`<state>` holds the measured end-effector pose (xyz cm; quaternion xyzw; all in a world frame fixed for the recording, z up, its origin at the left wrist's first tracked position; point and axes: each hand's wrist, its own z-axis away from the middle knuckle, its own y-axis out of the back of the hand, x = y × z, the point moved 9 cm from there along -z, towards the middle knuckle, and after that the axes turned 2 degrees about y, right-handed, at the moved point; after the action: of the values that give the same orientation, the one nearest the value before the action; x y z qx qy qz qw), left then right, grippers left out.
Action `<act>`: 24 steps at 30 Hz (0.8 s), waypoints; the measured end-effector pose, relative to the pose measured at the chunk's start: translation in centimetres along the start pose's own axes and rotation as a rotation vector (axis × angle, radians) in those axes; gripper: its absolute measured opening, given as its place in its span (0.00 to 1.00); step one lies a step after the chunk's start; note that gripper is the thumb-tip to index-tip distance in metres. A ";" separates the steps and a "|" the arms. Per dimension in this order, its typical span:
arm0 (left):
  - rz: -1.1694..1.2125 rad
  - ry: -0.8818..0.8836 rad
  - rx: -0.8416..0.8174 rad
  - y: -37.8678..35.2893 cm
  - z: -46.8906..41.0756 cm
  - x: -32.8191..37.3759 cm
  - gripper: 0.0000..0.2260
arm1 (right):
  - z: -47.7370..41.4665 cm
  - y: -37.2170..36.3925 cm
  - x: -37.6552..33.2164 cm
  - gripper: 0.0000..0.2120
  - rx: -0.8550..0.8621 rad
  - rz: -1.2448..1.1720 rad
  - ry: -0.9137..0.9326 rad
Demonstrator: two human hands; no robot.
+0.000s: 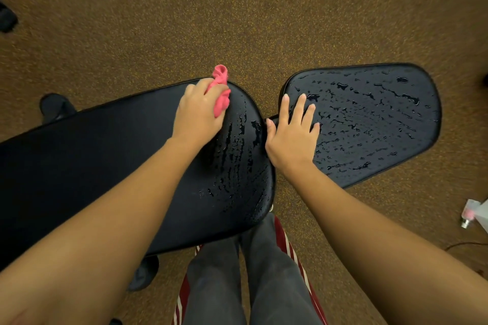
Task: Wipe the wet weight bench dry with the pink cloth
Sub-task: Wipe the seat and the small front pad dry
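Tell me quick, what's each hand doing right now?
Left hand: gripping the bunched pink cloth.
Right hand: open, flat on the wet black seat pad.

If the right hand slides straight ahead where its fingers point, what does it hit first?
The right hand lies flat on the seat pad; just ahead of its fingers are water beads, then the pad's far rim. Nothing solid seems to block it.

Two hands [198,111] [291,134], two pads [79,166] [369,124] (wet), one cloth [221,101].
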<state>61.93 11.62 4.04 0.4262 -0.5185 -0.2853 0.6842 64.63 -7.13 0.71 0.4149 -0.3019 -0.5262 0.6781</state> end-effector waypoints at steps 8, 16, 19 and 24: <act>-0.008 -0.252 -0.091 -1.9 2.4 4.5 0.12 | 0.0 0.1 0.2 0.28 0.021 0.024 0.026; -0.040 -0.139 0.000 -2.0 1.9 5.6 0.11 | -0.2 -0.2 0.6 0.28 0.034 0.079 0.075; -0.051 -0.258 -0.076 -3.9 4.8 7.8 0.11 | -0.2 0.0 0.6 0.27 0.043 0.072 0.089; -0.080 -0.191 -0.037 -3.9 5.1 7.9 0.10 | 0.0 0.4 1.1 0.27 0.083 0.033 0.128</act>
<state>59.61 1.72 4.83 0.4046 -0.5585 -0.3613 0.6276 65.13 -8.12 1.02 0.4704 -0.2864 -0.4744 0.6868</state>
